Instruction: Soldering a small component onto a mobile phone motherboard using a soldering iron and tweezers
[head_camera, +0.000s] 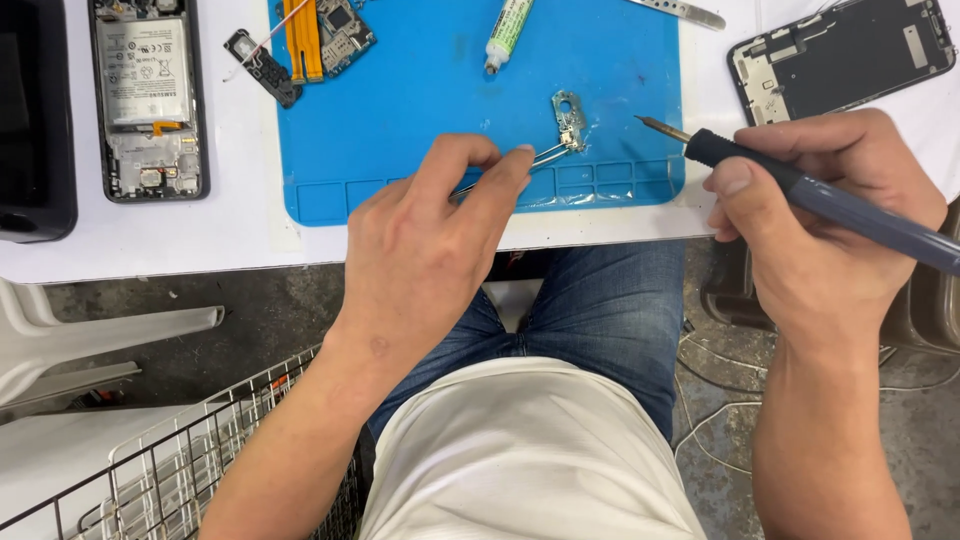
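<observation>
- My view, all relative to the white shirt (525, 450):
- Blue jeans (600, 320) directly above its hem.
- Bare forearms flank it, no sleeves, no gloves.
- Left hand (425, 250), right hand (825, 215): no rings or watch.

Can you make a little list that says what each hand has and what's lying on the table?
Left hand: pinches tweezers that grip a small circuit board
Right hand: holds a soldering iron, tip near the board, not touching
Surface: blue work mat on a white table
Also on mat: paste tube, orange flex cables
Off mat: opened phone left, phone frame right
</observation>
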